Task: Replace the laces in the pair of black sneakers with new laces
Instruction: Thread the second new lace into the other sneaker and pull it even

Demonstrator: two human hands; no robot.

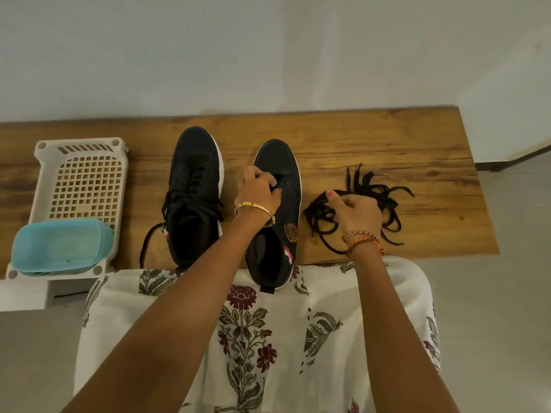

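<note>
Two black high-top sneakers stand side by side on the wooden bench [387, 135], toes pointing away from me. The left sneaker [193, 186] is laced, with a loose lace end trailing off its near left side. The right sneaker [277, 216] shows bare eyelets. My left hand [259, 192] grips the tongue area of the right sneaker, fingers curled over it. To the right lies a tangled pile of black laces [372, 192]. My right hand [354, 210] sits on that pile with its fingers curled into the laces.
A white perforated plastic basket [80, 180] stands at the bench's left end, with a light blue tub [56, 248] in its near part. A pale wall runs behind the bench. My lap, in floral cloth [253, 338], meets the near edge.
</note>
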